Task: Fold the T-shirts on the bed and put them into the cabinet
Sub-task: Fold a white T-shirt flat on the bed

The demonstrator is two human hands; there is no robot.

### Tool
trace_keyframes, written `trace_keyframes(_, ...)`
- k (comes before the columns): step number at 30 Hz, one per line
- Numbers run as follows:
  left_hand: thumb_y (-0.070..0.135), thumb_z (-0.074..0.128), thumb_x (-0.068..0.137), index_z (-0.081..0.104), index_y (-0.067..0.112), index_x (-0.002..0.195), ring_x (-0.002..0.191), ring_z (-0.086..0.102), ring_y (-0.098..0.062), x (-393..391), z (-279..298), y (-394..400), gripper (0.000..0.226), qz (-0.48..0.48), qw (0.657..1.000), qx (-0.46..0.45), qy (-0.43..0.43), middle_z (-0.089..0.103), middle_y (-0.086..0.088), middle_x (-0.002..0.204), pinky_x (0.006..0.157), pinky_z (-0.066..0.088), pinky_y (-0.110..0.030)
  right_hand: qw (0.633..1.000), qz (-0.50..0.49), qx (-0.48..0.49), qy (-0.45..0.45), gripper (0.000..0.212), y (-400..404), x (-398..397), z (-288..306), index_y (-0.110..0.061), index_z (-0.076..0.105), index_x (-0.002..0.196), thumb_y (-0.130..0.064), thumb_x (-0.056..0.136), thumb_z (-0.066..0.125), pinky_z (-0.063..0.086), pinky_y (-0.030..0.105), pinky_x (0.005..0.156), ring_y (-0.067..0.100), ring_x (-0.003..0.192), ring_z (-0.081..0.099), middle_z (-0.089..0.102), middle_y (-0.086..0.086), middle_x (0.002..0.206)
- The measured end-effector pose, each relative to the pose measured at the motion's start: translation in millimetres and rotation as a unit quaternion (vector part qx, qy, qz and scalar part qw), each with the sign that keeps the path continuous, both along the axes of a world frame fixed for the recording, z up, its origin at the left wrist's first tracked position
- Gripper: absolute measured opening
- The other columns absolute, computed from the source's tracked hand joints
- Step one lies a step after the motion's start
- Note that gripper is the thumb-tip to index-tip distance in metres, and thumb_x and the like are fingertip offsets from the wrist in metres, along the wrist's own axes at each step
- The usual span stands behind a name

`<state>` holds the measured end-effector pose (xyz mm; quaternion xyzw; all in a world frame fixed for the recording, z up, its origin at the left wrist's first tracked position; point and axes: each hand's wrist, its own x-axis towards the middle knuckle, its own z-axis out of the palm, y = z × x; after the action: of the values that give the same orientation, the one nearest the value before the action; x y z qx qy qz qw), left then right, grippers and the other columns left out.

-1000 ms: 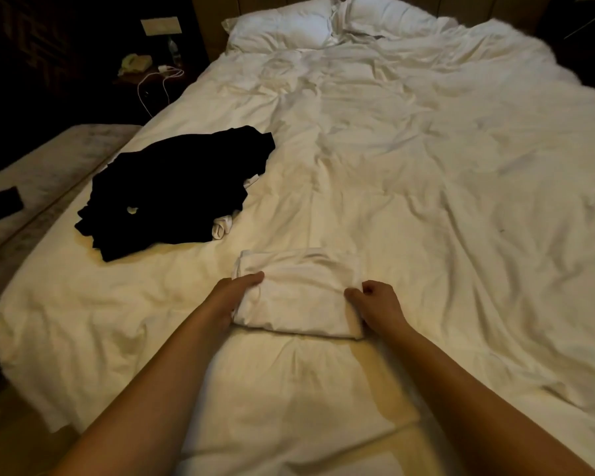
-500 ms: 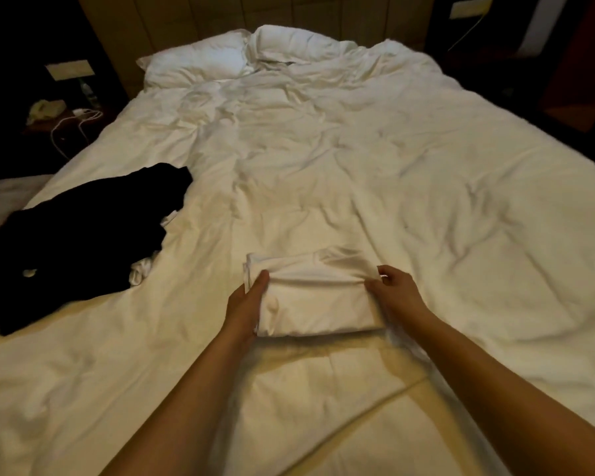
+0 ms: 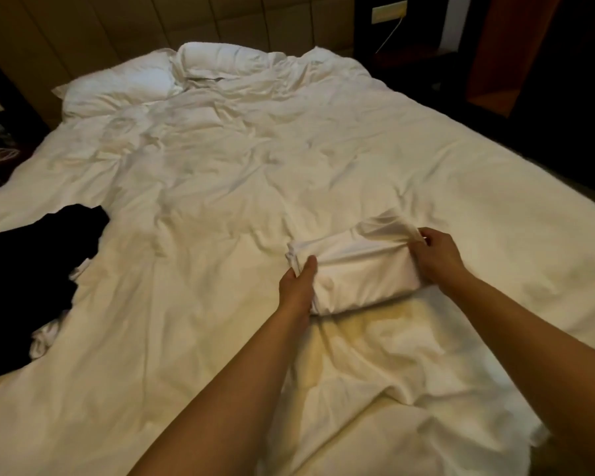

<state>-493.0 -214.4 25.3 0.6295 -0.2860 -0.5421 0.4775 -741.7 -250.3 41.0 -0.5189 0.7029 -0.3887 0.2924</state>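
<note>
No brand, label or legible writing was seen. One folded white T-shirt (image 3: 358,269) lay on the bed (image 3: 220,187), left hand (image 3: 298,286) fingers clamped on its left end, right hand (image 3: 435,254) pinching its right edge. One black garment pile (image 3: 28,283) (count within indeterminate) lay well left of the fingers; two pillows (image 3: 124,87) lay beyond.

Plain white folded T-shirt (image 3: 358,273), plain white rumpled duvet (image 3: 255,159) with a yellowish cast toward six o'clock, black clothes heap (image 3: 24,280) at nine o'clock, white pillows (image 3: 124,87) at twelve, beige panelled headboard (image 3: 152,25)
</note>
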Motion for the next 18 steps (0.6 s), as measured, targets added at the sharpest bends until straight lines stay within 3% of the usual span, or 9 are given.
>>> trace_keyframes(6, 0.058, 0.059, 0.092, 0.049, 0.01, 0.142, 0.12, 0.059, -0.031, -43.3, -17.0, -50.7, 0.071, -0.015, 0.998, 0.025, -0.061, 0.059, -0.011, 0.138, 0.104, 0.048, -0.042, 0.997, -0.047, -0.002, 0.067, 0.028, -37.6, -29.4, -15.9, -0.003, 0.064, 0.116, -0.008, 0.095, 0.046, 0.04, 0.032, 0.077, 0.038, 0.105, 0.06, 0.067, 0.019, 0.112)
trace_keyframes(10, 0.042, 0.065, 0.093, 0.04, 0.003, 0.141, 0.125, 0.053, -0.035, -54.6, -28.2, -61.8, 0.066, 0.014, 0.977, 0.03, -0.212, 0.053, -0.017, 0.138, 0.104, 0.045, -0.041, 0.982, -0.028, 0.029, 0.183, 0.046, -44.5, -33.6, -39.6, -0.007, 0.047, 0.141, -0.017, 0.097, 0.055, 0.038, 0.043, 0.101, 0.04, 0.123, 0.048, 0.049, 0.023, 0.135)
trace_keyframes(11, 0.038, 0.067, 0.092, 0.038, 0.004, 0.143, 0.13, 0.048, -0.035, -58.2, -28.5, -60.9, 0.067, 0.031, 0.955, -0.005, -0.296, 0.049, -0.018, 0.141, 0.108, 0.041, -0.042, 0.972, -0.024, 0.008, 0.233, 0.05, -44.0, -31.5, -43.3, -0.008, 0.045, 0.143, -0.02, 0.096, 0.057, 0.037, 0.046, 0.103, 0.041, 0.125, 0.045, 0.046, 0.023, 0.138)
trace_keyframes(13, 0.034, 0.064, 0.094, 0.036, 0.006, 0.149, 0.142, 0.034, -0.033, -69.2, -24.4, -55.0, 0.068, 0.035, 0.877, -0.13, -0.462, 0.038, -0.016, 0.153, 0.117, 0.028, -0.043, 0.952, 0.013, -0.064, 0.299, 0.053, -43.7, -21.4, -49.3, -0.009, 0.048, 0.142, -0.028, 0.094, 0.058, 0.037, 0.049, 0.104, 0.041, 0.127, 0.045, 0.047, 0.022, 0.141)
trace_keyframes(15, 0.039, 0.05, 0.099, 0.036, 0.009, 0.151, 0.15, 0.022, -0.032, -79.2, -27.9, -53.4, 0.062, -0.074, 0.797, -0.218, -0.558, 0.029, -0.016, 0.16, 0.123, 0.014, -0.045, 0.934, 0.081, -0.085, 0.337, 0.06, -45.7, -10.5, -60.1, -0.012, 0.05, 0.141, -0.045, 0.091, 0.049, 0.035, 0.05, 0.109, 0.04, 0.133, 0.043, 0.047, 0.021, 0.145)
trace_keyframes(17, 0.05, 0.032, 0.103, 0.026, 0.015, 0.156, 0.154, 0.004, -0.029, -78.1, -38.6, -53.5, 0.064, -0.22, 0.743, -0.156, -0.613, 0.013, -0.014, 0.166, 0.124, -0.001, -0.047, 0.923, 0.131, -0.019, 0.362, 0.065, -45.6, -5.2, -71.5, -0.019, 0.039, 0.15, -0.055, 0.097, 0.034, 0.019, 0.046, 0.119, 0.033, 0.146, 0.028, 0.034, 0.016, 0.157)
trace_keyframes(18, 0.055, 0.026, 0.103, 0.017, 0.019, 0.159, 0.154, -0.004, -0.027, -72.6, -43.7, -54.4, 0.067, -0.262, 0.737, -0.107, -0.614, 0.004, -0.013, 0.167, 0.123, -0.006, -0.048, 0.922, 0.142, 0.016, 0.361, 0.064, -45.3, -5.7, -76.8, -0.022, 0.031, 0.154, -0.057, 0.1, 0.03, 0.01, 0.042, 0.122, 0.028, 0.15, 0.018, 0.024, 0.012, 0.162)
